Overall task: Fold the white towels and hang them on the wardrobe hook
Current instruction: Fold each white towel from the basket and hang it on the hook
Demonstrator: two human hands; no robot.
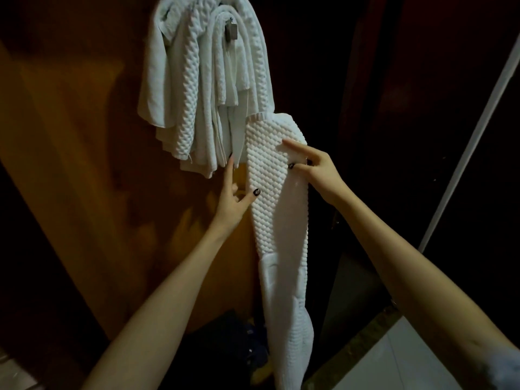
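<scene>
A bundle of folded white towels hangs from a metal hook on a brown wardrobe door. Just below and right of the hook, a long waffle-textured towel hangs down. The left hand touches its left edge, fingers spread; the right hand pinches its right edge.

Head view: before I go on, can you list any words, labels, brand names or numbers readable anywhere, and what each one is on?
No readable text anywhere in this view.
Small grey tag among the hung towels on the wardrobe door: no lettering legible, too small and dim.
Waffle-weave towel between the left hand and right hand: no label showing.
Dark painted nails: pattern too blurred to read.
</scene>
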